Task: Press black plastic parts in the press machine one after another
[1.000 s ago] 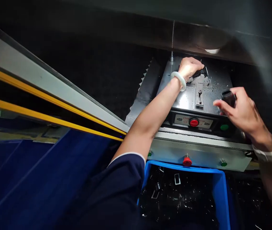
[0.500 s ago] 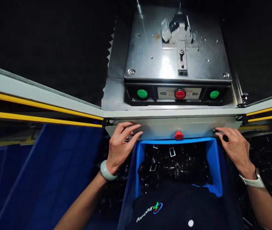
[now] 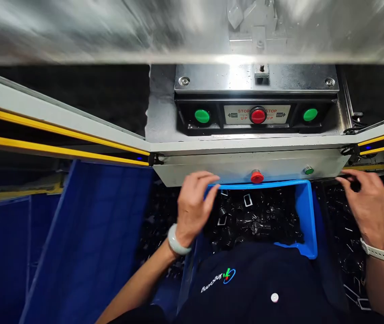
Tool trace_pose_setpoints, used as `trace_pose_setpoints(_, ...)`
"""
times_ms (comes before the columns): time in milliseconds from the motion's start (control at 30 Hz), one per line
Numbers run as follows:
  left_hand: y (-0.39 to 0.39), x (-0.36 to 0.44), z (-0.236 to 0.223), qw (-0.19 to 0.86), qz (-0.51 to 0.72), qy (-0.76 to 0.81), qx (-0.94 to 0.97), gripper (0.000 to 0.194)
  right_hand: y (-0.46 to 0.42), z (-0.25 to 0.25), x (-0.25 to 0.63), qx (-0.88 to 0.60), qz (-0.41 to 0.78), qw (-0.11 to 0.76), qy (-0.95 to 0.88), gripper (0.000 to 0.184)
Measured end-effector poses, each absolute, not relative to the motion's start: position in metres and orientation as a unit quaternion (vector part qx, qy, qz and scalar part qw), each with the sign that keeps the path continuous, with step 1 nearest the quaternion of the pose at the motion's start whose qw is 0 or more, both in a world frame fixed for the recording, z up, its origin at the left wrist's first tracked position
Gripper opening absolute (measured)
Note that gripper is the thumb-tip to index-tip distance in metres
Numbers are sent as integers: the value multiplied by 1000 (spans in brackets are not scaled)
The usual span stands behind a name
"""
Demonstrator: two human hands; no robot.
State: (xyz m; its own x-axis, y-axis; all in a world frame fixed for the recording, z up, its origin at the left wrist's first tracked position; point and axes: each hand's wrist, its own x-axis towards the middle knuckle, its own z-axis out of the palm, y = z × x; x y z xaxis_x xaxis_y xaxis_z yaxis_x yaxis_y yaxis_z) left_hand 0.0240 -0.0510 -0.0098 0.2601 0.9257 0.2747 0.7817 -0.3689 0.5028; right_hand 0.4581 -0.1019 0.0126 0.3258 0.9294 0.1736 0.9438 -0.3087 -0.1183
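Where darkness flanks the steel plate (image 3: pixel 219 79), both hands (image 3: pixel 193 204) (image 3: pixel 369 200) gape slightly, the right's contents unclear.

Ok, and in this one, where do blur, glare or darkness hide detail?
Head view: the metal panel across the top is smeared, possibly motion blur; head view: glare whitens part of the plate below it; head view: black parts in the bin sink into darkness, broken by small glints; head view: the STOP label stays readable.

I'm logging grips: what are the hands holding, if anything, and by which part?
Nothing is visibly held: the left hand and right hand both look empty.
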Motion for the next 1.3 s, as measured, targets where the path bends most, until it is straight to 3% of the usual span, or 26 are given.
trace_pose_setpoints(100,-76,63,-8,162,162,468,854,13,-130,25,484,-848,-88,24,-522,49)
trace_pose_setpoints(200,-87,95,-16,159,68,396,902,19,-141,30,466,-821,-124,35,-556,49)
trace_pose_setpoints(333,-82,121,-33,182,-40,320,929,20,-133,7,384,-750,-1,71,-657,40)
trace_pose_setpoints(433,-78,129,-41,170,-92,326,925,15,-125,-29,331,-704,101,8,-703,39)
trace_pose_setpoints(667,-79,119,-21,180,-124,350,911,12,-118,-57,319,-679,144,-18,-720,24)
trace_pose_setpoints(800,-72,100,3,314,-47,391,864,25,-120,-39,331,-682,175,4,-710,11)
trace_pose_setpoints(933,-59,77,16,613,126,430,651,54,-122,-24,342,-682,248,55,-686,14)
trace_pose_setpoints(1033,-54,70,14,803,184,419,381,40,-121,-17,348,-675,309,93,-664,25)
trace_pose_setpoints(1133,-55,72,8,855,248,415,187,34,-116,-11,351,-664,370,142,-634,29)
trace_pose_setpoints(1300,-57,81,1,864,299,404,41,28,-107,9,347,-697,384,240,-556,30)
